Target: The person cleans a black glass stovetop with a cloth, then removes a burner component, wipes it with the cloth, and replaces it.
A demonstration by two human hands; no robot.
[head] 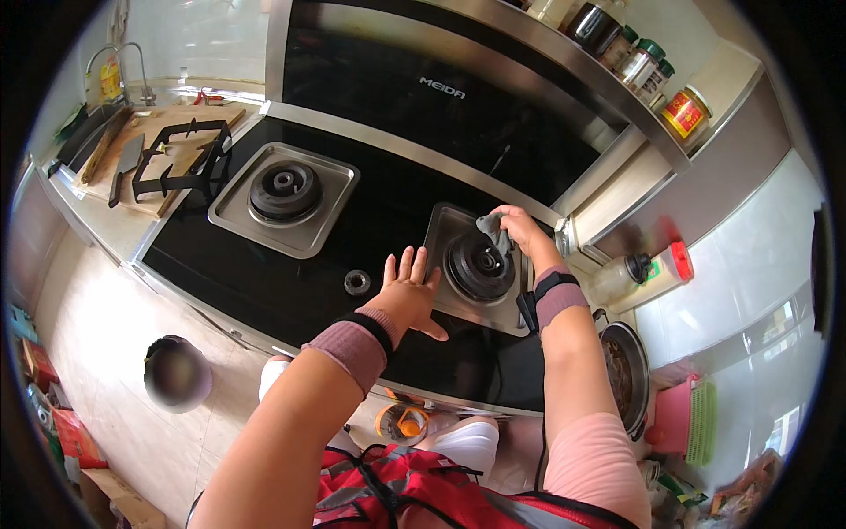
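My right hand (520,233) holds a grey cloth (493,229) against the back right of the right gas burner (481,268). That burner sits in a square stainless steel drip tray (451,218). With fingers spread, my left hand (411,291) rests at the tray's left edge on the black glass cooktop (317,291) and holds nothing. A small round metal burner part (357,282) lies on the glass, left of that hand. The left burner (285,192) stands bare in its own tray (304,244).
A black pan support (182,159) rests partly on a wooden cutting board (158,208) beside a cleaver (129,159). Jars (687,114) line the upper shelf. At right stand bottles (618,278) and a pot (638,377). A bin (177,373) is on the floor.
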